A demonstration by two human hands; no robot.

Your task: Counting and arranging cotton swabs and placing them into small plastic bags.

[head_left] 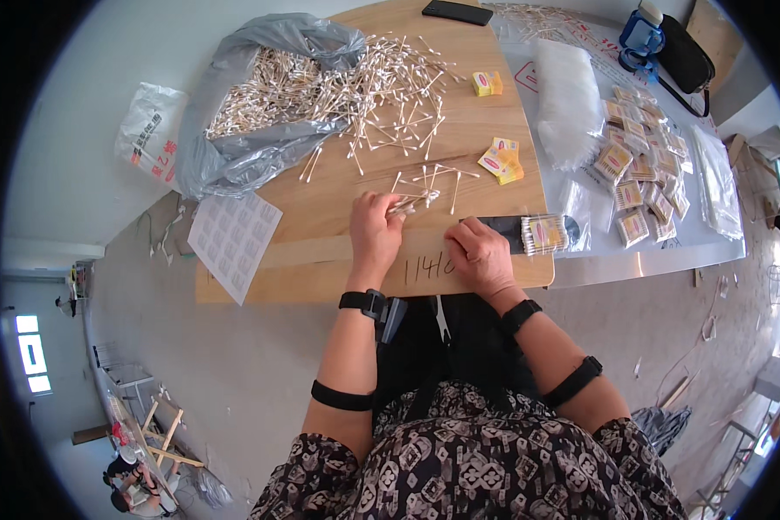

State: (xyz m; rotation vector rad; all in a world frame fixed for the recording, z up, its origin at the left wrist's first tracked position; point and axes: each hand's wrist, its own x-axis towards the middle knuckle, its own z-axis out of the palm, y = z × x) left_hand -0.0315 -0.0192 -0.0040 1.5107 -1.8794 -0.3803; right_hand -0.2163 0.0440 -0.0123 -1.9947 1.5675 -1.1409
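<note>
My left hand [377, 232] pinches a small bunch of cotton swabs [405, 208] above the wooden tabletop. A few loose cotton swabs [453, 196] lie just beyond its fingertips. To the right, my right hand [481, 258] rests low over the near part of the table with its fingers curled in; whatever they hold is hidden. Beside it lies a black flat strip [500, 227], and on this strip's right end sits a clear pack of cotton swabs [546, 234] with a yellow label card. Small yellow cards [503, 161] form a loose stack farther back.
A grey plastic bag [234, 165] spills a large heap of cotton swabs [381, 87]. Many filled packs [633, 173] lie on the right-hand table, near clear bags [568, 100]. A phone [458, 11], a label sheet [236, 238] and a blue bottle [641, 35] stand or lie around.
</note>
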